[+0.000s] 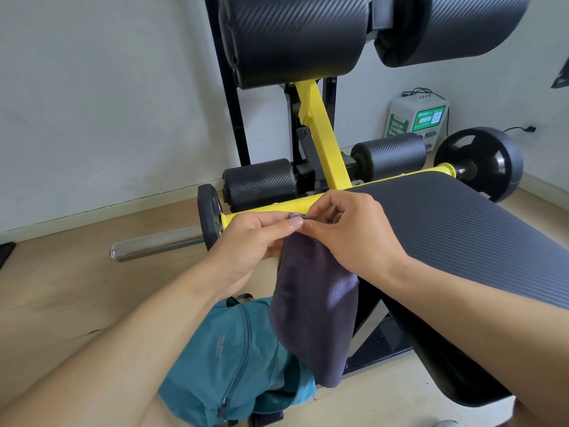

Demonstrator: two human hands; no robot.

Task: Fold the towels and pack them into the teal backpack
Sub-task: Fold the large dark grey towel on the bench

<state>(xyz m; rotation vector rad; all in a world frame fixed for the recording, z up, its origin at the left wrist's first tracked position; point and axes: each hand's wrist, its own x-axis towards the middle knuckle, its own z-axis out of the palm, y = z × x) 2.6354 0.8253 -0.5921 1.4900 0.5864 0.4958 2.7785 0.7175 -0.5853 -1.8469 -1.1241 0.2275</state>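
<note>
the padded bench (pixel 462 229) is sitting at my right, the teal backpack (pixel 234 359) lying on the floor near me. i'm dangling the dark towel (pixel 311 306) above it, my left hand (pixel 249 241) and right hand (pixel 348 232) both pinching its top edge; if either pinch loosens, the corners are likely slipping apart and the fold skewing.

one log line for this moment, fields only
left hand: pinches towel top | right hand: pinches towel top | towel: hanging, folded | teal backpack: on floor below

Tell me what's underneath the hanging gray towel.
The teal backpack lies on the floor under the gray towel, which both hands pinch at its top. The towel covers part of the backpack's right side; its contents cannot be seen.
</note>
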